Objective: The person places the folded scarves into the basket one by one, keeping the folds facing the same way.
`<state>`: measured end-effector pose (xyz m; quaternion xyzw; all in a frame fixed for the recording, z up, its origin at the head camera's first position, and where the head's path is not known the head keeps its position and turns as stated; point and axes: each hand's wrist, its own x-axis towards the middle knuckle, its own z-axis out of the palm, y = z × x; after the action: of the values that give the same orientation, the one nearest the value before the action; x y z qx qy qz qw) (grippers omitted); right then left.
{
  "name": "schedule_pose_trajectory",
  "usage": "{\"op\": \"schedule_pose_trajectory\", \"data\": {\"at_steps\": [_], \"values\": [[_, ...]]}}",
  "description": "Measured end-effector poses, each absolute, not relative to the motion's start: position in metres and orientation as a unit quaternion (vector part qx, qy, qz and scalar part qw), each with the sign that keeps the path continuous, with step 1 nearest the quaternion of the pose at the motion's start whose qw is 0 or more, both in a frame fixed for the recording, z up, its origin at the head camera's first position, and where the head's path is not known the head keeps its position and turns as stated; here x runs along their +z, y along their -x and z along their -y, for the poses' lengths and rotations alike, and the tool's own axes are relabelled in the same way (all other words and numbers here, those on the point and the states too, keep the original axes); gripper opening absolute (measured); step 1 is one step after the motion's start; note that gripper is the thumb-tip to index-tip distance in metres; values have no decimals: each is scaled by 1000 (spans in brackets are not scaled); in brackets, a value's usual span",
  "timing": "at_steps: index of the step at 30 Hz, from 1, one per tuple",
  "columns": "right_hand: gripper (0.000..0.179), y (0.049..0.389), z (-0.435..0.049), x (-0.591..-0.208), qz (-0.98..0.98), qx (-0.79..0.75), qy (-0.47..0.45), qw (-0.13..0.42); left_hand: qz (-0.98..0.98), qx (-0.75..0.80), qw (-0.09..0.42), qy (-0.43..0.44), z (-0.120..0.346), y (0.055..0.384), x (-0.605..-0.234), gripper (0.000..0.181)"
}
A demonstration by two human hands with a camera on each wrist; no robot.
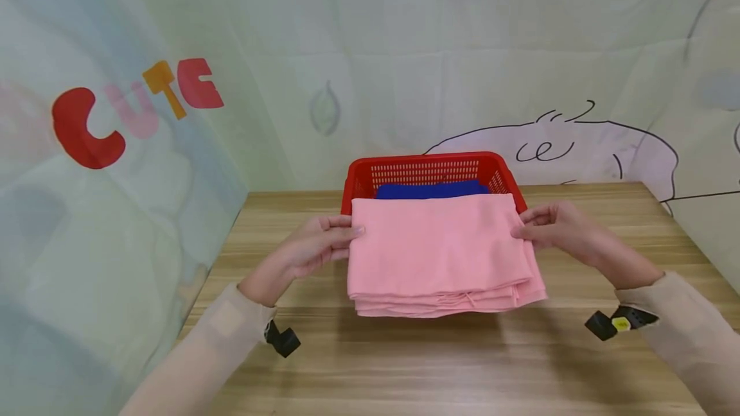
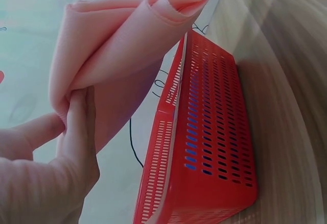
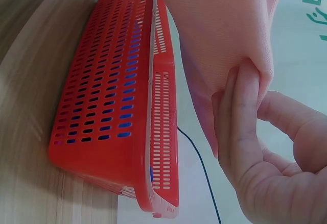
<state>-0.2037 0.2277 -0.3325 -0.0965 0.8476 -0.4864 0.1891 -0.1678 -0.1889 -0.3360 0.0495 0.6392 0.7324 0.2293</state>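
Note:
A folded pink cloth (image 1: 436, 246), several layers thick, is held level in front of and above a red plastic basket (image 1: 422, 159). My left hand (image 1: 320, 242) pinches its left edge, thumb on top and fingers beneath. The right hand (image 1: 555, 233) pinches the right edge in the same way. Both wrist views show the cloth (image 2: 122, 45) raised clear of the basket's rim, its lower layers drooping. Dark blue cloth (image 1: 430, 190) lies inside the basket and also shows through the side holes. The cloth hides the basket's front in the head view.
The basket stands on a wood-grain table (image 1: 422, 364) near its back edge. Behind and to the left hangs a printed curtain (image 1: 289, 69) with coloured letters. A black device is strapped to each wrist.

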Motion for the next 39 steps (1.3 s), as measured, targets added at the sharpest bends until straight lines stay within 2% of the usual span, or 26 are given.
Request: {"op": "schedule_pose_trajectory", "data": {"at_steps": [12,23,39], "values": [[41,219,-230,-326,-845,-489,100,192,-635,740,221,-24,184,184,-331,42],[32,238,-232,-319,-836,-503,120,187,-635,741,217,-22,181,203,-323,44],[41,261,-228,-310,-853,-477,104,185,-644,735,212,-4,178,228,-318,46]]}}
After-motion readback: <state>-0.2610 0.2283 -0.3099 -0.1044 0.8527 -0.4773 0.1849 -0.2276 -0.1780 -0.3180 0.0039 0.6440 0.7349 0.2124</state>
